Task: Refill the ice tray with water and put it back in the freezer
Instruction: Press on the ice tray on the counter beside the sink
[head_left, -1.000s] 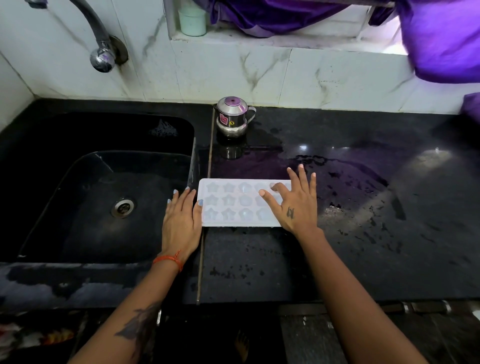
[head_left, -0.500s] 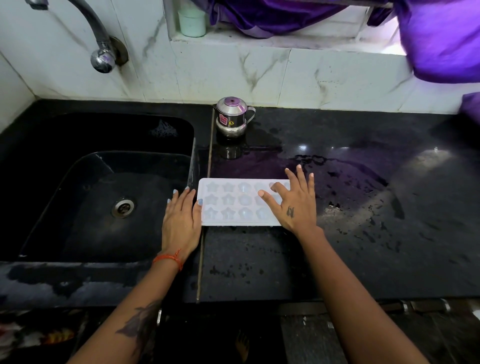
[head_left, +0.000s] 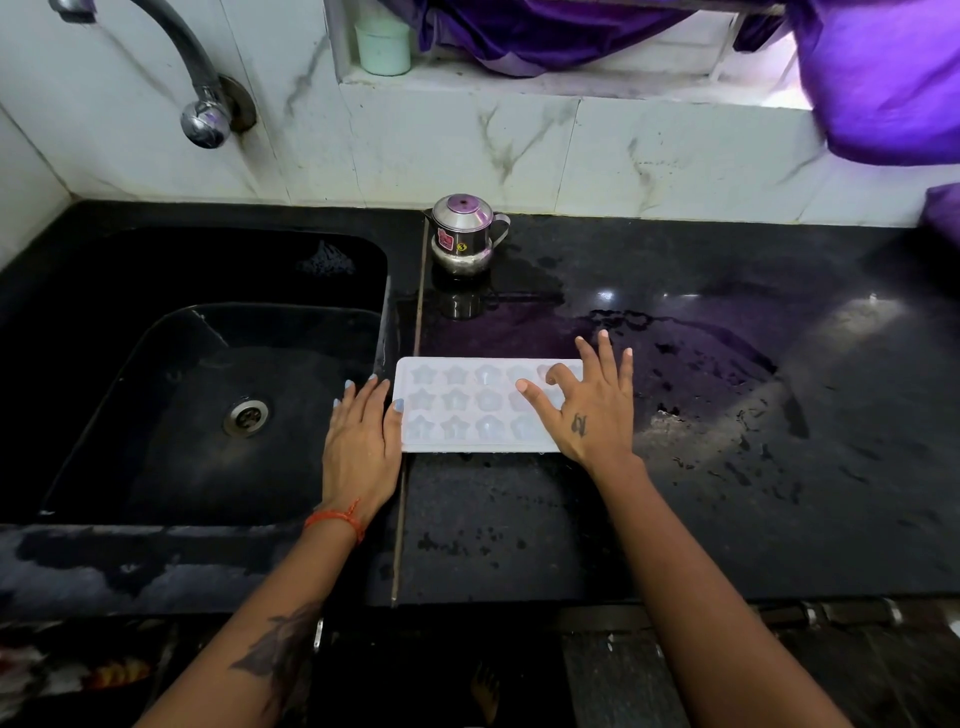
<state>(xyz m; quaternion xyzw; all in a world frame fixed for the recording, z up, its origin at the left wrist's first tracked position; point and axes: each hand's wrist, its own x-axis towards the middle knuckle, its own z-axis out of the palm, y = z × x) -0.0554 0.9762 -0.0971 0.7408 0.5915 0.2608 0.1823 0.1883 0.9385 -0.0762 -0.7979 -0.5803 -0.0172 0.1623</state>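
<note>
Steel lidded pot (head_left: 464, 240) at 12 o'clock on wet black desk (head_left: 727, 441). Mint cup (head_left: 384, 45) on ledge, 11 o'clock. Purple cloth (head_left: 878, 78) at 2 o'clock.

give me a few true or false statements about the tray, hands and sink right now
1. The ice tray lies flat on the black counter. True.
2. The tray sits inside the sink. False: it is on the counter, just right of the sink.
3. The right hand rests on the tray's right end. True.
4. The left hand grips the tap. False: it lies flat at the tray's left edge.
5. A small steel pot stands behind the tray, by the wall. True.
6. Water is running from the tap. False: no stream is visible.
</note>
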